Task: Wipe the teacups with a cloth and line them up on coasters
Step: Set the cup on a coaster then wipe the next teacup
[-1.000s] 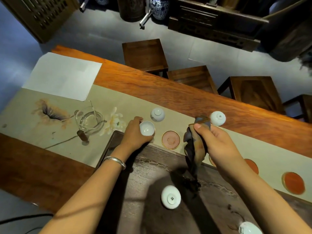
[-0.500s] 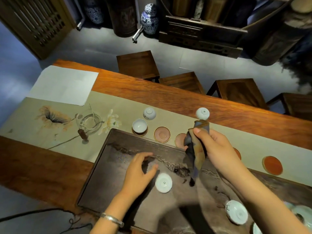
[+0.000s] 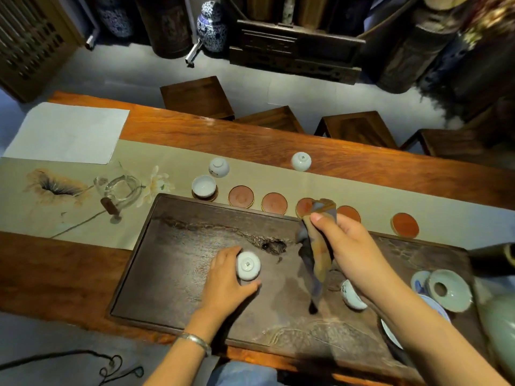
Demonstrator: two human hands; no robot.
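Observation:
My left hand (image 3: 224, 284) grips an upside-down white teacup (image 3: 248, 265) on the dark tea tray (image 3: 172, 246). My right hand (image 3: 351, 246) holds a dark cloth (image 3: 316, 254) that hangs over the tray. One white teacup (image 3: 204, 186) stands upright on the leftmost coaster (image 3: 212, 196). A row of several bare red coasters (image 3: 241, 196) runs to the right along the tray's far edge. Two more upside-down cups (image 3: 219, 167) (image 3: 301, 161) sit on the table runner behind the row. Another cup (image 3: 351, 296) lies on the tray under my right wrist.
A glass pitcher (image 3: 119, 189) stands left of the tray on the painted runner (image 3: 55, 207). A gaiwan lid and saucers (image 3: 447, 289) crowd the tray's right end. White paper (image 3: 67, 132) lies far left. Wooden stools (image 3: 196, 97) stand beyond the table.
My left hand let go of the cup on the leftmost coaster, moved back over the tray and closed on the upside-down cup there. My right hand kept the cloth.

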